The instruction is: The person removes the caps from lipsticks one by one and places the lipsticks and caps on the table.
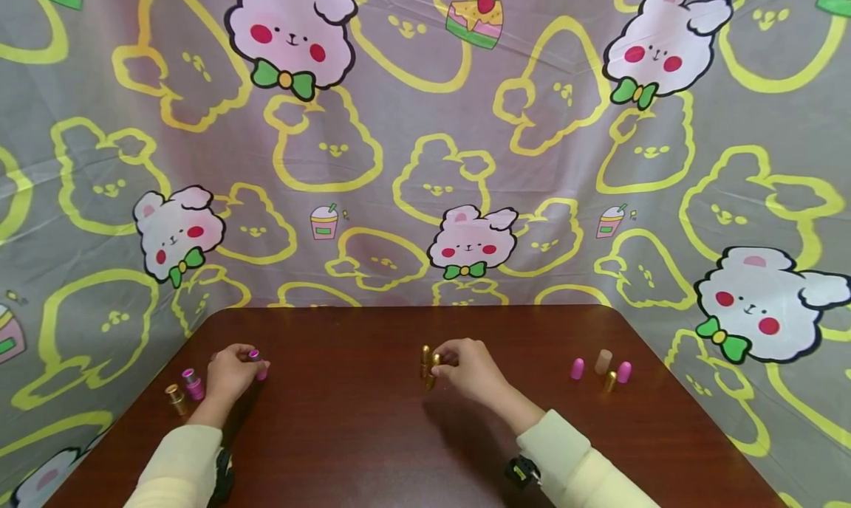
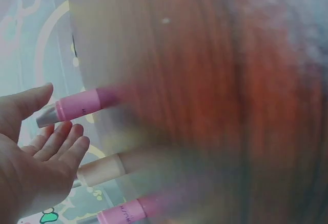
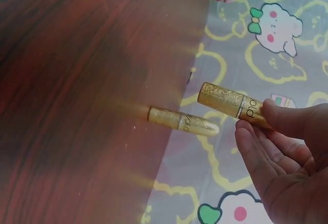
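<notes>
My left hand point(image 1: 233, 375) is around a pink tube with a silver top point(image 1: 258, 363) at the table's left. In the left wrist view, the thumb and relaxed fingers of that hand point(image 2: 43, 157) lie on either side of the silver end of the upright pink tube point(image 2: 79, 105), with visible gaps. Near the middle, my right hand point(image 1: 475, 371) pinches a gold tube point(image 1: 435, 361) between thumb and fingers. The right wrist view shows this hand point(image 3: 287, 157) gripping the lettered gold tube point(image 3: 223, 99); a second gold tube point(image 3: 177, 120) stands close by, apart from it.
Left of my left hand stand another pink tube point(image 1: 193, 385) and a gold tube point(image 1: 176, 399). On the right side of the brown table point(image 1: 346, 434) are two pink pieces point(image 1: 578, 368) point(image 1: 623, 372), a beige one point(image 1: 603, 362) and a gold one point(image 1: 611, 380). Patterned cloth point(image 1: 392, 272) hangs behind.
</notes>
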